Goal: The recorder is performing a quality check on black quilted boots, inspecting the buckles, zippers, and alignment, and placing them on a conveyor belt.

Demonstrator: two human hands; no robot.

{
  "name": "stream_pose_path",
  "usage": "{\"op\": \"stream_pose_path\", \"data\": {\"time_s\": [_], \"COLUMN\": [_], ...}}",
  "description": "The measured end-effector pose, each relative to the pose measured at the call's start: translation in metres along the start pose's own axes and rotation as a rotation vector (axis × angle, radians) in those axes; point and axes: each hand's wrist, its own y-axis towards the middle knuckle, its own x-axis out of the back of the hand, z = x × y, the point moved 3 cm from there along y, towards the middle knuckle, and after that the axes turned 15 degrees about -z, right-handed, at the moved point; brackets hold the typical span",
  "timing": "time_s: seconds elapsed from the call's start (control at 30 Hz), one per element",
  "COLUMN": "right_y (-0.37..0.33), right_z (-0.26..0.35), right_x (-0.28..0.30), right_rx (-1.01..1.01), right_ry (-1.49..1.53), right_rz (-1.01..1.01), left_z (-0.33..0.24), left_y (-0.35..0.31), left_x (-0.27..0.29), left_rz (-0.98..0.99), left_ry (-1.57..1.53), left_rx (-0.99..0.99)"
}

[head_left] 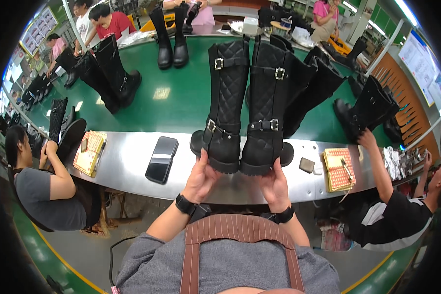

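Note:
Two tall black boots with quilted shafts and silver buckles stand upright side by side before me, heels toward me, at the metal edge of the table. My left hand [201,179] is closed around the lower heel and sole of the left boot [229,90]. On the other side, my right hand [274,185] grips the right boot [264,105] low at its heel, thumb up along the outer side. The toes point outward and away. My fingertips are partly hidden under the soles. Right behind this pair stand more black boots [318,83].
A black phone [161,159] lies left on the metal strip [122,147]. Yellow-and-red pads [90,156] [334,171] lie at both sides, a small dark block [306,165] by the right one. Co-workers at left and right handle boots. More boots [108,73] stand on the green tabletop [181,105].

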Motion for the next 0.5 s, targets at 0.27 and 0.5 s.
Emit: {"op": "stream_pose_path", "data": {"time_s": [0.27,0.5], "right_y": [0.001,0.018], "right_z": [0.003,-0.005], "right_x": [-0.006,0.016], "right_rx": [0.039,0.126], "right_ry": [-0.008,-0.383], "right_rz": [-0.004,0.259], "left_z": [-0.006,0.004], "left_y": [0.003,-0.005], "left_x": [0.001,-0.005], "left_rz": [0.036,0.245], "left_ry": [0.046,-0.118], "left_rx": [-0.041,0.290]}}
